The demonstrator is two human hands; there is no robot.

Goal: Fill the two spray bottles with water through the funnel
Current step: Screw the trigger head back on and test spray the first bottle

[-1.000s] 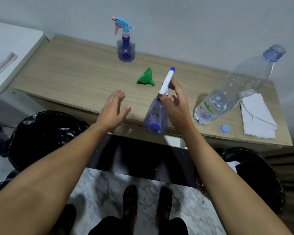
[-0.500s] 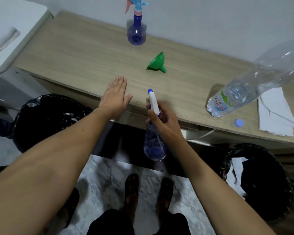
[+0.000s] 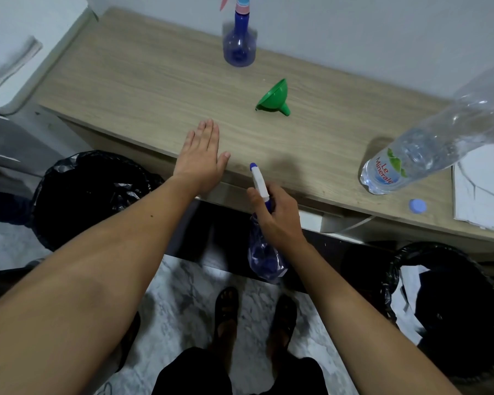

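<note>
While the right hand (image 3: 277, 215) grips one spray bottle (image 3: 264, 252) by its neck below the desk (image 3: 154, 89) edge, probably for opening, the left hand (image 3: 203, 161) rests flat, fingers straight. Funnel (image 3: 273, 99), second sprayer (image 3: 238, 44) and water bottle (image 3: 428, 146) stand ready on the desk.

Dim, cool, even lighting; soft shadow on table (image 3: 160, 89) beside water bottle (image 3: 428, 149); motion blur on far spray bottle (image 3: 239, 44); wide-angle bending at edges.
</note>
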